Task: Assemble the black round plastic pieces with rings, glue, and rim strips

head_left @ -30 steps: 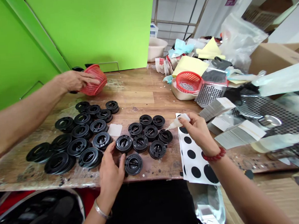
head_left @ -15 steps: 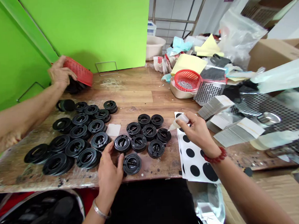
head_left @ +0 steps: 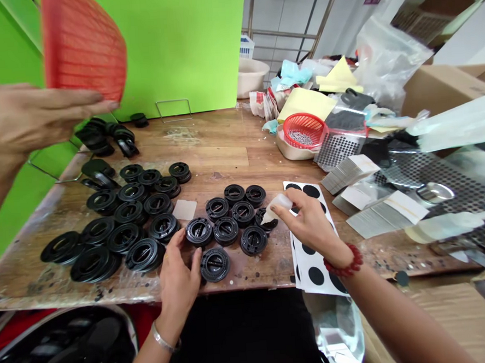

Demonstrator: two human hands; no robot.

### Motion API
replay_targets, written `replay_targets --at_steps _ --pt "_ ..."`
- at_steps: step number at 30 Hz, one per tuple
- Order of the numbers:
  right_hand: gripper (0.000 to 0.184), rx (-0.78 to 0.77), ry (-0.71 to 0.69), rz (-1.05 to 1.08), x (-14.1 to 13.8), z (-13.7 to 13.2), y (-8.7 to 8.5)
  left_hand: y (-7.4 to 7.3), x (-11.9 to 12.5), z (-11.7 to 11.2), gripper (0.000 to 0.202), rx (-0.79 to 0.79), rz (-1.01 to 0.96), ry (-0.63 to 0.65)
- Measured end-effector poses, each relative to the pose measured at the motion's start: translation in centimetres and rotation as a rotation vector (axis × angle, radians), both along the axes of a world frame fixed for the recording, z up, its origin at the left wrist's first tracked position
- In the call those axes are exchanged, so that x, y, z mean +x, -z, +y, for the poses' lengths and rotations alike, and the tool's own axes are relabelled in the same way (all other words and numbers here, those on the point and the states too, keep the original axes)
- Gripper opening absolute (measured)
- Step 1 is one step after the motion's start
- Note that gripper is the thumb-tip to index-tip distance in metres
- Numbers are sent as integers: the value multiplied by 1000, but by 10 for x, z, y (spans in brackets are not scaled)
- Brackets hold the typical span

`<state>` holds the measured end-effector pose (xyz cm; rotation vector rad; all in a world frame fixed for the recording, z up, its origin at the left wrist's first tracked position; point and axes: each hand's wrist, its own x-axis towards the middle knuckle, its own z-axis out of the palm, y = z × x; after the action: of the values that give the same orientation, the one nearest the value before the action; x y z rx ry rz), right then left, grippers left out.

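1. Head view: the right hand [head_left: 311, 224] pinches a small squeeze bottle [head_left: 277, 205], nozzle down over a black disc [head_left: 265, 219] just left of the spotted sheet [head_left: 313, 256]. The left hand [head_left: 178, 276] lies open, thumb against the front disc [head_left: 215, 264] farther left.
2. The discs sit packed together, so a stray drip could foul a neighbour or the counter [head_left: 224, 150].
3. Nozzle contact is hard to judge, perhaps just clear. A co-worker's hand [head_left: 28, 115] and red basket [head_left: 82, 46], far left, are blurred and cropped.

Left hand [head_left: 178, 276] is resting against a black disc [head_left: 215, 264]; right hand [head_left: 311, 224] is holding a small squeeze bottle [head_left: 276, 206] over the discs.
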<state>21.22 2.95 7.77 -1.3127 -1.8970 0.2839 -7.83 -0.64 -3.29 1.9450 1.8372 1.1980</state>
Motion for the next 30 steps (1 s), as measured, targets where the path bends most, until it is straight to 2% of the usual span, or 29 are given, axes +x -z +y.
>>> replay_targets --at_steps 4,8,12,17,20,30 --pt "20 120 11 -33 -11 10 1 0 0 0 53 9 1 1" --pt "26 127 45 -19 -13 16 1 -1 1 0 52 8 8 -4" --pt "34 -25 113 83 -1 15 8 -2 1 0 53 2 5 -2" --pt "42 -339 149 565 26 25 22 1 0 0 52 -17 9 -12" --pt "47 -368 184 713 35 38 28 3 0 0 51 -3 4 -15" --pt "45 -144 218 446 15 82 34 4 1 -1 50 -4 4 -17"
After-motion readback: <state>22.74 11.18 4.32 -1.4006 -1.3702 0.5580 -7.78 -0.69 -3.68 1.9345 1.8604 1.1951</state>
